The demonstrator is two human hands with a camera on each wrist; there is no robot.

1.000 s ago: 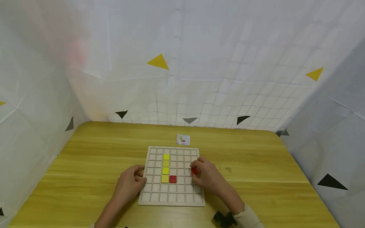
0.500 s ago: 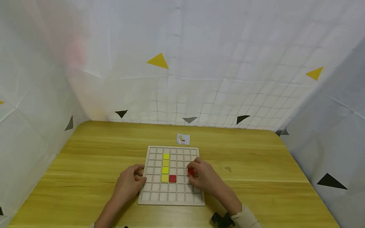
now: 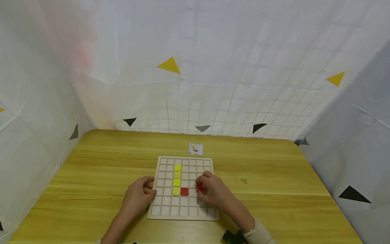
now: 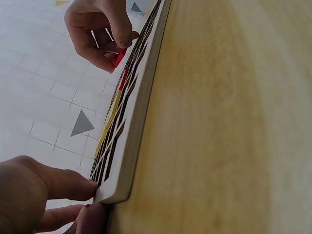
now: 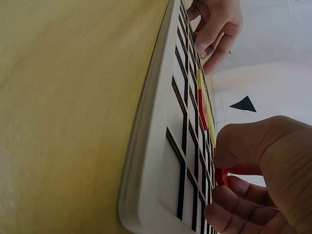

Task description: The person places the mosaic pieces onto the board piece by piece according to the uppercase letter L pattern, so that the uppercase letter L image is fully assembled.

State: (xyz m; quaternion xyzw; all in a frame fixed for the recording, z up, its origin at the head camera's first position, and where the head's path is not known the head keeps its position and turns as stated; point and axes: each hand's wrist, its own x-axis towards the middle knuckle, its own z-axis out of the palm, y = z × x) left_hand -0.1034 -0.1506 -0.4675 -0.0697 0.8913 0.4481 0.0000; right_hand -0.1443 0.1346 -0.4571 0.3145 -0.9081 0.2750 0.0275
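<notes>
A wooden grid board (image 3: 166,210) lies on the table, with a column of yellow square tiles (image 3: 176,182) in its cells. Right beside the lowest yellow one sits a red square tile (image 3: 184,191). My left hand (image 3: 137,196) holds the board's left edge with curved fingers and thumb. Over the right half of the board, my right hand (image 3: 215,191) pinches a second red tile (image 3: 200,186) between thumb and fingers. The left wrist view shows this red tile (image 4: 119,57) tilted, just above the cells. In the right wrist view, fingers cover part of the tile (image 5: 221,176).
Behind the board lies a small printed card (image 3: 195,149) with a grid and coloured marks. A dark object (image 3: 234,237) is near the right sleeve (image 3: 259,234). White sheeting (image 3: 213,67) with triangle shapes encloses the table (image 3: 274,169) at back and sides.
My right hand has moved left across the board with the red tile, toward the placed red one. The left hand stays at the board's edge.
</notes>
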